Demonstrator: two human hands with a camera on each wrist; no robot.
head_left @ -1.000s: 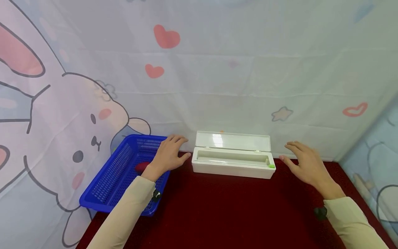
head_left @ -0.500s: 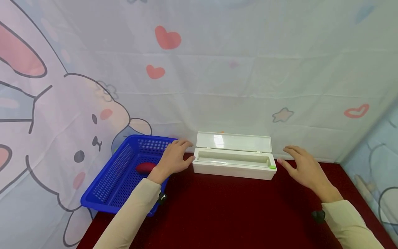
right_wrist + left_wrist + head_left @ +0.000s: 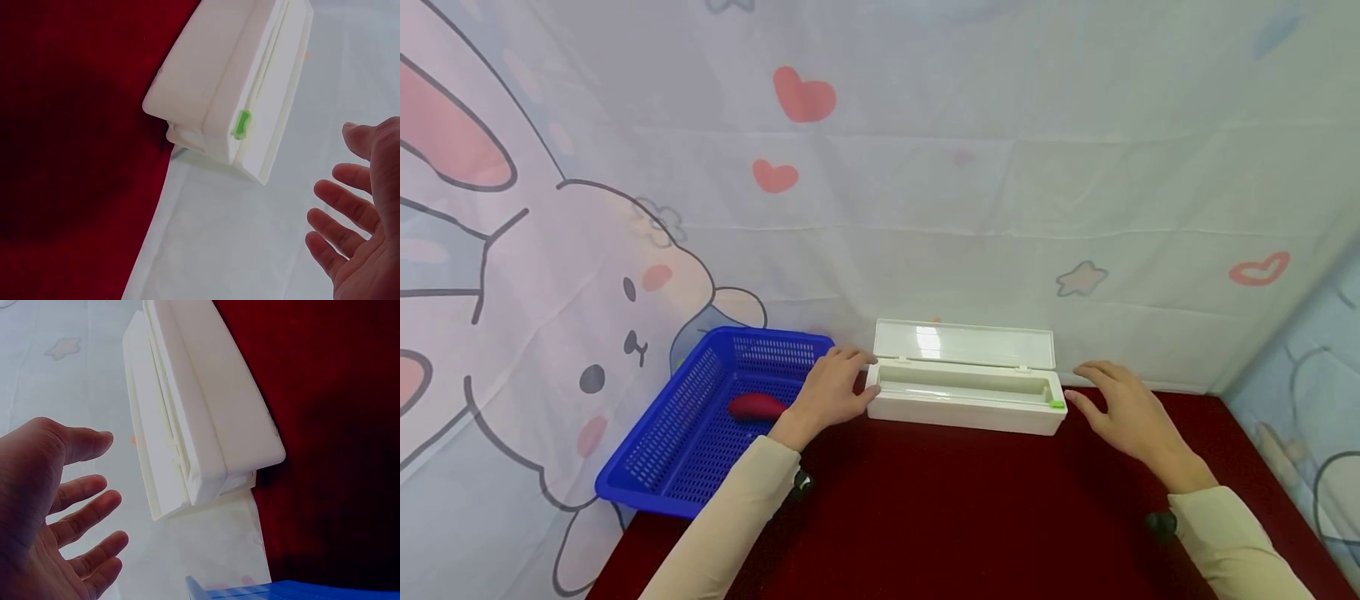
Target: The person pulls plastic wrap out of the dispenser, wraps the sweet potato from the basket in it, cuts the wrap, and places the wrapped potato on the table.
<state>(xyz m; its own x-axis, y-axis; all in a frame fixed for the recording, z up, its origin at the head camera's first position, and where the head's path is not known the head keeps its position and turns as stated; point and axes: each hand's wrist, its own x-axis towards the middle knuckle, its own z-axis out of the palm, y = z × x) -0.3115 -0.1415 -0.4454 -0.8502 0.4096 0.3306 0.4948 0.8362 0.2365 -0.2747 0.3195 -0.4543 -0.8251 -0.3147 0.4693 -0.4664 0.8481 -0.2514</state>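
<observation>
A long white cling film dispenser [image 3: 962, 413] stands at the back of the table. Its lid [image 3: 981, 345] is raised, leaning toward the backdrop, and a green slider [image 3: 242, 124] sits at its right end. My left hand [image 3: 832, 392] is at the dispenser's left end, thumb and fingers spread; its tips overlap the corner in the head view, but the left wrist view has them apart from it. Off the right end, my right hand [image 3: 1129, 417] hovers with fingers loosely spread, holding nothing. The trough's inside shows only partly.
To the left is a blue perforated basket [image 3: 658, 446], with a dark red rounded object [image 3: 754, 407] inside, partly hidden by my left wrist. Dark red cloth [image 3: 962, 508] covers the table. A printed fabric backdrop [image 3: 955, 200] rises close behind the dispenser.
My left hand has moved right, from over the basket's edge to the dispenser's left end. My right hand has come slightly left, nearer the right end. The dispenser has stayed put.
</observation>
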